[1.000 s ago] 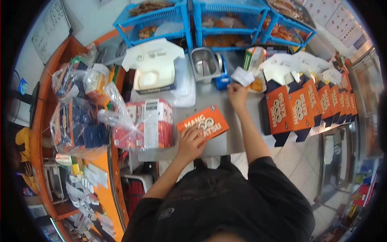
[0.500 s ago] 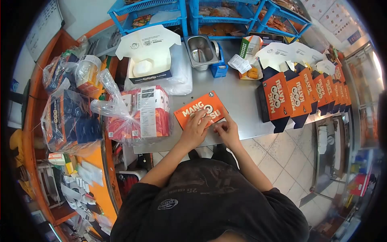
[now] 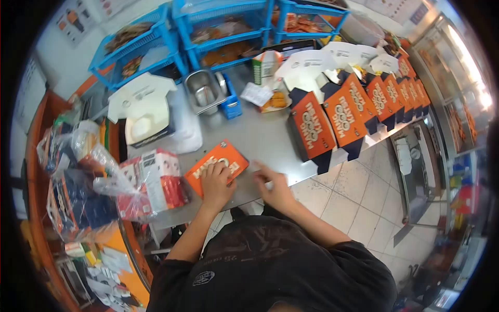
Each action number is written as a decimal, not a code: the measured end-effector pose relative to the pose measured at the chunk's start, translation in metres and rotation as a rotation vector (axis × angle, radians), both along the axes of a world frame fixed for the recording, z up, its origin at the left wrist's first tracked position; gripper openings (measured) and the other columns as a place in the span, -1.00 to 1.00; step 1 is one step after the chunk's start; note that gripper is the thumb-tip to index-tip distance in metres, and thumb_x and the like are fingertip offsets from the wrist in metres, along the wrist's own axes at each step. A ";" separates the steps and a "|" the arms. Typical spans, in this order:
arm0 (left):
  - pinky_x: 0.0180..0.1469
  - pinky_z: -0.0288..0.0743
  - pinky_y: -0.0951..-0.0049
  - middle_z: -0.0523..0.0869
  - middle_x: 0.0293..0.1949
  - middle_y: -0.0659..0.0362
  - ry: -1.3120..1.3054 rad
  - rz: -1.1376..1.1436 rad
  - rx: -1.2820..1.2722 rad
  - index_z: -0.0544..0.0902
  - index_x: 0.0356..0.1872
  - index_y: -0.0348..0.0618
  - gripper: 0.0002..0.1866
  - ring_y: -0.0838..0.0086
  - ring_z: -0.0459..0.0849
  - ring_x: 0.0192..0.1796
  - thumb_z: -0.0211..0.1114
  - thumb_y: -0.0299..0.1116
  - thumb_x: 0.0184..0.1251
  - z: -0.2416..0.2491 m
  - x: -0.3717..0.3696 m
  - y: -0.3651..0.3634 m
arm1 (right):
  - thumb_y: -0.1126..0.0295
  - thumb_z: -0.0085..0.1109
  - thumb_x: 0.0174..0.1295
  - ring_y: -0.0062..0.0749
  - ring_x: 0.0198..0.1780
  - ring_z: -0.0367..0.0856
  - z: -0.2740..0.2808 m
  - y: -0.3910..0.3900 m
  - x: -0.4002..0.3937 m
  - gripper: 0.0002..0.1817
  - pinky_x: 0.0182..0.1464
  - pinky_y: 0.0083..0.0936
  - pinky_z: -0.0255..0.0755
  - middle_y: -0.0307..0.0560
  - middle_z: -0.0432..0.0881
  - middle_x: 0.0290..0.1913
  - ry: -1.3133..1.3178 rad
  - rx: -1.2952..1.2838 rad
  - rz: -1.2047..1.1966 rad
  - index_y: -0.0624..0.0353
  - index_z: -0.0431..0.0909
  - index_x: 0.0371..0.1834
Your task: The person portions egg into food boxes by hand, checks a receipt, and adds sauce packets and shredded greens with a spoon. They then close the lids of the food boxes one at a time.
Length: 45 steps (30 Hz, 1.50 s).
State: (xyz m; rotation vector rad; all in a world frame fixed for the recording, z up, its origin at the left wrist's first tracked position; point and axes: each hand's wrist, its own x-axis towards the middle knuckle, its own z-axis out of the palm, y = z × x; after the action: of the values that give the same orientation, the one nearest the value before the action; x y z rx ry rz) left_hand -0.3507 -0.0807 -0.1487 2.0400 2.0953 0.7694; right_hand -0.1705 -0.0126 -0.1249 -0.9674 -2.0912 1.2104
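Observation:
An orange printed cardboard box (image 3: 204, 165), closed and lying flat, rests on the metal counter near its front edge. My left hand (image 3: 216, 182) lies on top of it with the fingers spread, covering part of the lettering. Just right of the box, my right hand (image 3: 274, 188) is off it, over the counter. Its fingers are bent but apart, and I see nothing between them.
Open orange-and-navy boxes (image 3: 312, 125) stand in a row along the right. A red carton pack in plastic (image 3: 132, 179) sits left, below an open white box (image 3: 148, 127). A steel container (image 3: 204, 91) and blue crates (image 3: 223, 36) are behind.
The view has turned right, so the scene sits further left. My right hand has come away from the box's right edge. My left hand stays on top of the box.

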 end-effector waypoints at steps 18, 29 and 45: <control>-0.19 0.48 0.23 0.60 -0.11 -0.06 -0.345 0.274 -0.015 0.42 -0.02 -0.21 -0.59 0.06 0.62 -0.17 0.28 -0.40 0.08 0.090 0.076 0.128 | 0.53 0.00 0.11 0.11 -0.14 0.51 -0.009 0.208 0.075 -0.69 -0.06 -0.14 0.39 0.20 0.54 -0.23 -0.470 0.525 -0.159 0.32 0.46 -0.04; -0.22 0.49 0.06 0.60 -0.22 -0.19 -0.258 0.581 -0.336 0.29 0.15 -0.31 -0.49 -0.09 0.61 -0.23 0.12 -0.58 0.11 -0.003 0.093 0.115 | 0.54 -0.12 0.12 0.32 -0.23 0.54 0.004 0.198 0.076 -0.68 -0.22 -0.01 0.42 0.46 0.53 -0.37 -0.391 0.057 0.051 0.40 0.46 -0.06; -0.24 0.43 0.08 0.62 -0.34 -0.18 -0.211 0.926 0.028 0.37 -0.03 -0.28 -0.65 -0.12 0.60 -0.27 0.18 -0.51 0.14 0.117 -0.027 -0.052 | 0.49 0.06 0.15 -0.02 -0.49 0.53 0.045 0.111 -0.094 -0.82 -0.42 -0.30 0.35 0.21 0.52 -0.51 -0.137 0.272 0.386 0.34 0.49 -0.20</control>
State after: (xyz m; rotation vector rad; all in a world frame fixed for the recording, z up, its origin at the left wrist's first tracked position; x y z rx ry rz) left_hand -0.3775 -0.1332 -0.0319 0.8333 2.8455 1.0358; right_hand -0.2649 0.0984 -0.0798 -0.5520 -2.5541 1.0155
